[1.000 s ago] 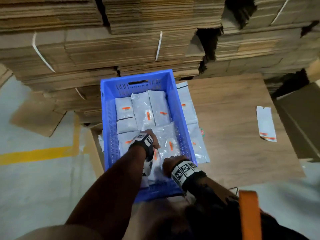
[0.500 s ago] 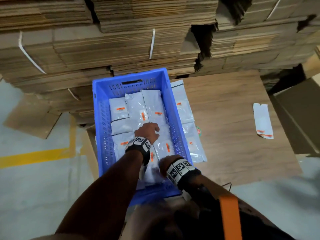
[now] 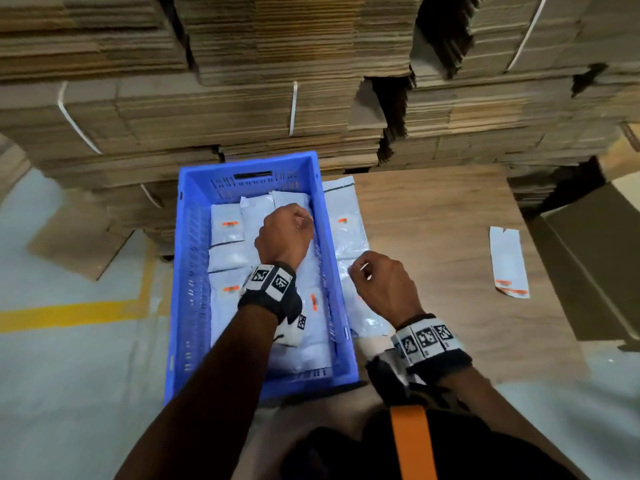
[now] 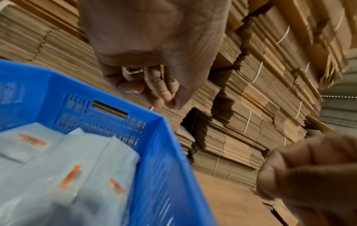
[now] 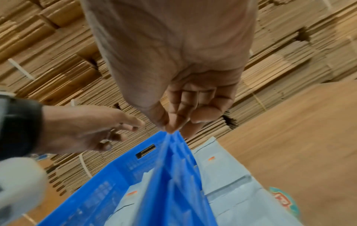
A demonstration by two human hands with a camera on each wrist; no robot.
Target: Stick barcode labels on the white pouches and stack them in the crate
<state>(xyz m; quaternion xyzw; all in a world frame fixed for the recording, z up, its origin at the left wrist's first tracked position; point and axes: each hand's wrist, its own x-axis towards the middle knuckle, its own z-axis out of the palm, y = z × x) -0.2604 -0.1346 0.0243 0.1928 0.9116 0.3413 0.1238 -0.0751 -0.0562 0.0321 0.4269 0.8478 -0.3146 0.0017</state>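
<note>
The blue crate (image 3: 194, 271) stands at the table's left edge with several white pouches (image 3: 225, 230) inside, each carrying an orange mark. My left hand (image 3: 289, 230) hovers over the crate's far right part. Its fingers (image 4: 156, 91) are loosely curled and hold nothing. Just outside the crate's right wall, my right hand (image 3: 377, 282) is above more white pouches (image 3: 346, 220) that lie on the table. Its fingers (image 5: 181, 116) are curled in against the thumb, and nothing shows between them. A white label sheet (image 3: 509, 261) with orange strips lies far right.
The crate sits on a brown wooden table (image 3: 450, 220). Tall strapped stacks of flat cardboard (image 3: 277, 98) stand right behind the crate and table. A brown box (image 3: 595, 258) is at the table's right edge. Grey floor with a yellow line (image 3: 69, 313) lies to the left.
Both hands have left the pouches at the crate's near end. The left hand went up toward the far end. The right hand crossed the right wall to the pouches on the table.
</note>
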